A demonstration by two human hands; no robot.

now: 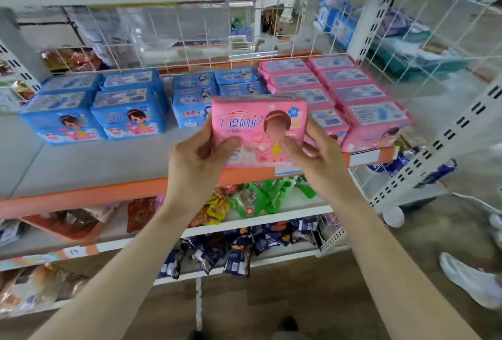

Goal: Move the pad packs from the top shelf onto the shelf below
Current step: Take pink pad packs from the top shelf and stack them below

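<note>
The left hand [199, 157] and right hand [312, 155] grip 1 pink pad pack [258, 128] between them.

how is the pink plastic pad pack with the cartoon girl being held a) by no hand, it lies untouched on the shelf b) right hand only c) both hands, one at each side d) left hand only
c: the left hand grips the left side of the pink plastic pad pack and the right hand grips its right side, thumbs on the front.

The held pink pack [258, 125] partly hides the stacked pink packs [372, 115].
</note>
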